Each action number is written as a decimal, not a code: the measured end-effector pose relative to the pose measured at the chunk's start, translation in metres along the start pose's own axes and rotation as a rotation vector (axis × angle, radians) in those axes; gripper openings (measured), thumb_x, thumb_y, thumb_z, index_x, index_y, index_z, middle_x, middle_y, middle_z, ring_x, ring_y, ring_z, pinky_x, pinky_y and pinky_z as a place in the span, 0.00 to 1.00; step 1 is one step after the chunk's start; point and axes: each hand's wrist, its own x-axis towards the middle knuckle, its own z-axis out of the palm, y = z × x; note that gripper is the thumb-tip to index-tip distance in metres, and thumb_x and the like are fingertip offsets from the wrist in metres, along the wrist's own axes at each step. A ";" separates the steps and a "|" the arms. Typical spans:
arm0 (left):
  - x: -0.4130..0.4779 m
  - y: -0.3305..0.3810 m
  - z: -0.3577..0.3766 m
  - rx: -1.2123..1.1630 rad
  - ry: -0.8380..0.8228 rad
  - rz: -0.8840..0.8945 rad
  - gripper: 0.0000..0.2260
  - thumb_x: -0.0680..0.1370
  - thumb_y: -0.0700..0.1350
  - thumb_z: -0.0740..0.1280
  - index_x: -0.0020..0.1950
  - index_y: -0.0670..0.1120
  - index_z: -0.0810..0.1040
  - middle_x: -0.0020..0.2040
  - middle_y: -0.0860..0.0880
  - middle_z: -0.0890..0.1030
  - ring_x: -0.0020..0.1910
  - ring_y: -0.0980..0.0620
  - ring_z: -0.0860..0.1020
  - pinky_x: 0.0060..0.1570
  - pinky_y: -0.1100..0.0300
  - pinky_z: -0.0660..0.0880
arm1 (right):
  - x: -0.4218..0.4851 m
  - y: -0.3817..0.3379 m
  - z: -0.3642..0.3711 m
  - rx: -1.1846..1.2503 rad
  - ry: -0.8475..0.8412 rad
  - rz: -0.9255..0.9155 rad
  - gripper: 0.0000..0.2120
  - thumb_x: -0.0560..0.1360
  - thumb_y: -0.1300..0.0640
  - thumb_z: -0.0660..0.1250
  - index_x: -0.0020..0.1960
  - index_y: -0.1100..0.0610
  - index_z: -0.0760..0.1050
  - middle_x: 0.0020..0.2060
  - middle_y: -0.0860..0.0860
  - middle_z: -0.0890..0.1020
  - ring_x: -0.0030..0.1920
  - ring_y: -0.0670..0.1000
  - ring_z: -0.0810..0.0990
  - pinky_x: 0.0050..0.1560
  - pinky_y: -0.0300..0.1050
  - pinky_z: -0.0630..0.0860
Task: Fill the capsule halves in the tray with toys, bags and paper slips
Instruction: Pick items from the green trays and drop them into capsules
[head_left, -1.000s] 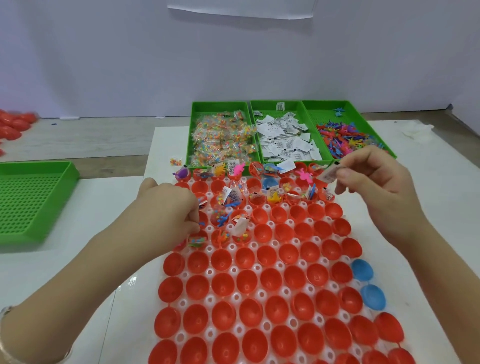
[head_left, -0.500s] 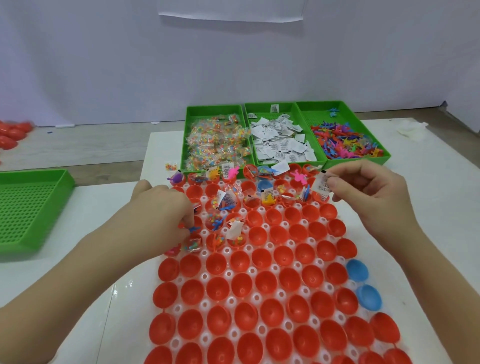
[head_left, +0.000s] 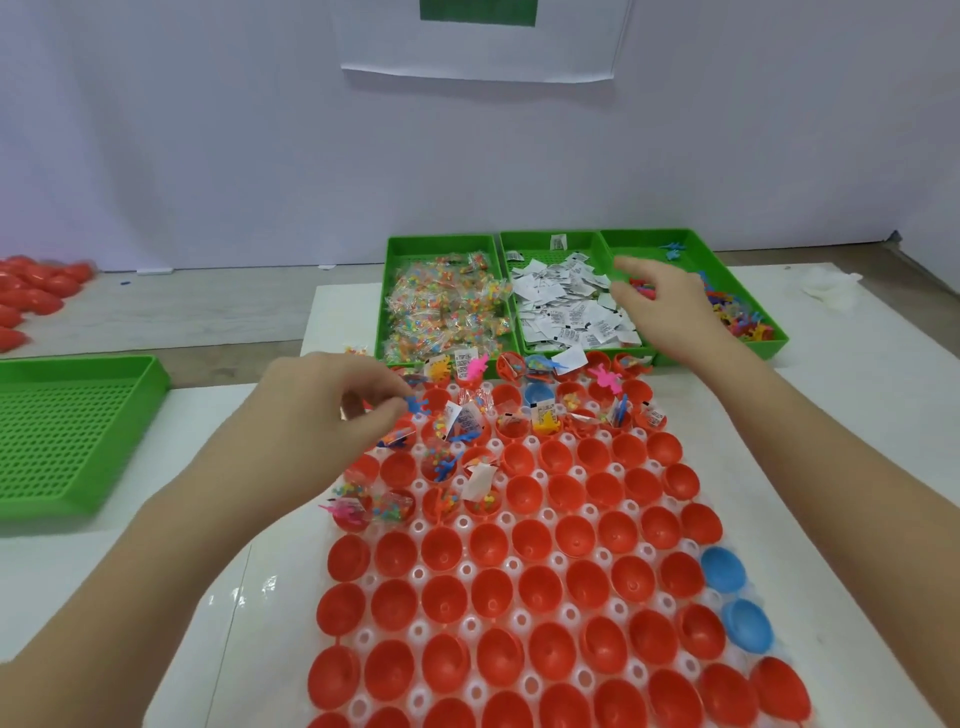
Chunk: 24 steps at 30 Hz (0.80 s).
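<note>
— What is held in the left hand (head_left: 332, 415)?
— A blue toy (head_left: 415, 404) is pinched over the tray's (head_left: 511, 565) far capsule halves (head_left: 629, 449).
— The right hand (head_left: 660, 306)?
— Held over the toy bin (head_left: 644, 243); grip cannot be told.

In front of me stands a plain wall (head_left: 208, 130), pale with a light violet tone, evenly lit and with only soft shadow on it. High on it hangs a white sheet of paper (head_left: 478, 57); a green rectangle (head_left: 477, 11) sits at its upper edge, cut by the frame. Below, the wall meets in a straight line a flat surface of pale wood grain (head_left: 182, 312); I cannot tell if this is floor or bench. Nearer to me white boards (head_left: 857, 415) cover it, and a strip of the wood shows between two of them on my left. The white surface is glossy and gives small reflections close to me
</note>
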 end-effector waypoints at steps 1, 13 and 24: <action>0.000 0.004 0.001 -0.085 0.024 -0.005 0.06 0.73 0.45 0.71 0.41 0.57 0.82 0.35 0.59 0.81 0.38 0.60 0.78 0.38 0.75 0.69 | -0.011 -0.012 -0.002 0.066 0.012 -0.095 0.21 0.78 0.49 0.64 0.70 0.46 0.70 0.68 0.45 0.73 0.69 0.52 0.69 0.68 0.55 0.67; -0.010 0.040 0.026 -0.902 0.110 -0.129 0.08 0.75 0.38 0.70 0.43 0.52 0.84 0.39 0.53 0.85 0.40 0.59 0.82 0.41 0.68 0.77 | -0.123 -0.091 0.018 0.678 -0.183 -0.342 0.08 0.70 0.58 0.75 0.48 0.50 0.83 0.37 0.48 0.84 0.36 0.54 0.83 0.35 0.49 0.82; -0.019 0.010 0.047 -0.039 -0.051 0.045 0.10 0.70 0.51 0.74 0.51 0.54 0.84 0.46 0.53 0.71 0.49 0.54 0.72 0.53 0.57 0.71 | -0.148 -0.053 0.028 0.202 -0.267 -0.544 0.12 0.71 0.64 0.73 0.51 0.52 0.83 0.39 0.41 0.82 0.39 0.37 0.79 0.42 0.28 0.70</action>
